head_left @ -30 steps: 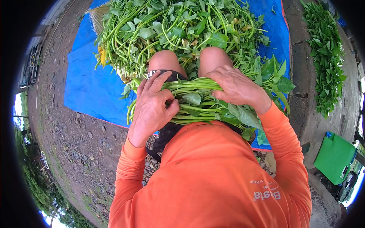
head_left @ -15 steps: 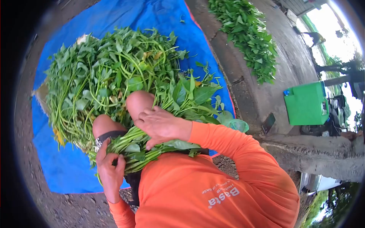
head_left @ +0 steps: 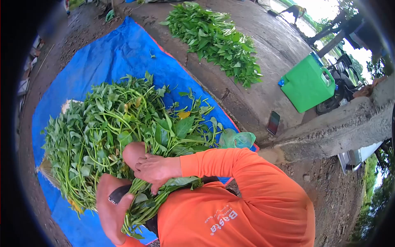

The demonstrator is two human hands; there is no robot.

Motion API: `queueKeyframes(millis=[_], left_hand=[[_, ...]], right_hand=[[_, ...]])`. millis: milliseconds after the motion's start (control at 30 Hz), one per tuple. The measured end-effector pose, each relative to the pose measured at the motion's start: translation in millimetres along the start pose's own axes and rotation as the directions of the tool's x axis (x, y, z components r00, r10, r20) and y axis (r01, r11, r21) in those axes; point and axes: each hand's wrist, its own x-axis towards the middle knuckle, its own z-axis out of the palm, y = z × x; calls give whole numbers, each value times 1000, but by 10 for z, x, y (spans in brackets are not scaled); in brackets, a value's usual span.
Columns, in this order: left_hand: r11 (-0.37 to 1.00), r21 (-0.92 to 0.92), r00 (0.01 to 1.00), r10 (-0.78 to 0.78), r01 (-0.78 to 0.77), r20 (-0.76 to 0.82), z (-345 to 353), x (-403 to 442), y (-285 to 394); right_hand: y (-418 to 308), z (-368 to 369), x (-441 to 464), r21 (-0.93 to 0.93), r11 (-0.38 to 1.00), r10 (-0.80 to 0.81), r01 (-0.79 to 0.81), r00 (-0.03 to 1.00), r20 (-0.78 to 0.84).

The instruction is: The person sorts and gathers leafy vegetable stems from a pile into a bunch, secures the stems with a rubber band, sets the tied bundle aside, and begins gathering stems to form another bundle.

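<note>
A bundle of long-stemmed leafy greens (head_left: 144,206) lies across my lap. My right hand (head_left: 156,169) is over it near my right knee, fingers curled on the stems and thumb along the near side. Beside the cut stem ends, my left hand (head_left: 110,218) is at my left knee, its thumb apart from the fingers; it is somewhat blurred and the fingertips are hard to make out. Beyond my knees, a large heap of the same greens (head_left: 90,136) covers much of a blue tarp (head_left: 103,66). A few yellowed leaves show in the heap.
Another row of leafy greens (head_left: 218,41) lies on the concrete floor (head_left: 271,53). A green jerrycan (head_left: 308,82) stands to the right, near a phone (head_left: 273,122). Translucent green plastic (head_left: 238,140) rests at the tarp's edge. A concrete ledge (head_left: 329,125) runs along the right.
The view has swung, bringing the jerrycan and phone lower. My left hand has shifted from the stem ends toward my knee, its thumb spreading. My right hand stays on the bundle.
</note>
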Motion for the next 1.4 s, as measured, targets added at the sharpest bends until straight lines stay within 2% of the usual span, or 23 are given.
queueKeyframes(millis=[33,100,200,300,333,367,400,433,467,567,667,733,800,900,933,1033,1067,1133,1167,1200,1300,1333,1400], left_hand=[[970,163,958,137,-181,252,117,169,79],[986,102,867,-162,129,471,496,298,-71],[997,-76,879,22,16,476,728,286,-401],[997,-58,856,-7,44,517,764,255,-398],[993,-119,861,54,7,506,753,258,-368],[997,-78,880,44,-7,473,761,227,-364],[999,-38,900,33,-18,436,778,175,-374],[1000,3,918,23,-26,397,784,139,-342],[992,122,915,-40,-10,401,795,96,-286],[957,241,953,89,-163,289,950,-88,-367],[951,266,955,80,-158,285,957,-125,-406],[944,298,970,76,-145,233,949,-192,-370],[933,334,987,95,-133,129,958,-264,-270],[992,48,979,110,-120,170,831,-365,-116],[994,-109,960,0,32,280,684,-390,4],[979,191,938,5,-76,346,574,-473,64],[968,186,933,99,-171,346,657,-519,-67],[970,118,957,183,-213,224,862,-661,-241],[968,85,962,218,-235,167,919,-724,-326],[983,40,971,171,-180,169,913,-756,-300],[968,140,922,144,-206,359,707,-690,-127],[981,54,929,158,-186,334,617,-666,46],[984,59,952,148,-169,266,773,-734,-79]], right_hand=[[-7,14,3,3,1000,-3,3,1000,-6],[16,34,21,-6,1000,-10,10,1000,-4],[47,-36,-64,6,1000,21,-21,999,32],[121,-158,-68,-2,998,63,-63,991,116],[228,-20,25,-21,998,63,-61,993,102],[345,160,126,-40,998,60,-56,994,90],[497,488,235,-105,994,-16,5,995,-102],[426,466,190,-124,992,-35,15,987,-160],[415,432,87,-114,993,-38,22,989,-142],[128,-114,-343,-99,995,-4,3,1000,-8],[116,-259,-426,-210,975,81,-76,997,16],[184,18,-450,-336,941,-66,-30,960,-272],[179,169,-554,-492,869,-229,-39,852,-472],[156,454,-727,-442,894,-228,-73,776,-588],[119,458,-776,-413,907,-206,-83,768,-606],[96,552,-807,-409,906,-185,-108,768,-613],[132,543,-837,-413,907,-192,-86,787,-586],[227,420,-937,-413,909,-201,-48,819,-538],[273,346,-1021,-376,925,-169,-53,829,-533],[307,209,-1140,-336,940,-139,-53,841,-523],[457,-164,-1480,-417,892,-9,-174,916,-401],[498,-260,-1565,-476,849,55,-230,934,-353],[416,-639,-1633,-568,577,402,-587,809,-429]])
